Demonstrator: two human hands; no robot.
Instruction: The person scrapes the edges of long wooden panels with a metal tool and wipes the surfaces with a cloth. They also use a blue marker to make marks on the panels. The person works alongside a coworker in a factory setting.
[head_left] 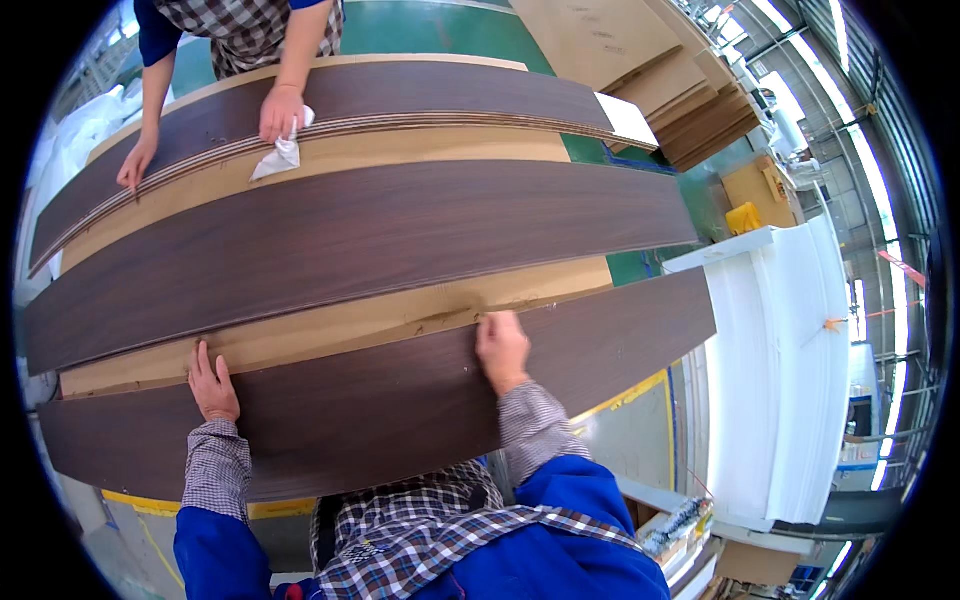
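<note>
A long dark brown wood-grain panel [370,420] lies flat right in front of me. My left hand [213,385] rests on it toward the left, fingers spread, tips at its far edge. Farther right, my right hand [503,348] is closed at the same far edge, and whatever its fingers hold is hidden. Small pale specks dot the panel's surface near that hand. A second dark panel [380,235] lies parallel beyond it. Brown board [420,308] shows in the gap between the two, with a dark smudge near my right hand.
Across the work surface, another person's hand [283,113] holds a white cloth [282,155] over a stack of dark panels [430,92]. That person's other hand [138,160] touches the stack's near edge. White wrapped material [775,370] stands at right; brown boards [700,125] are piled far right.
</note>
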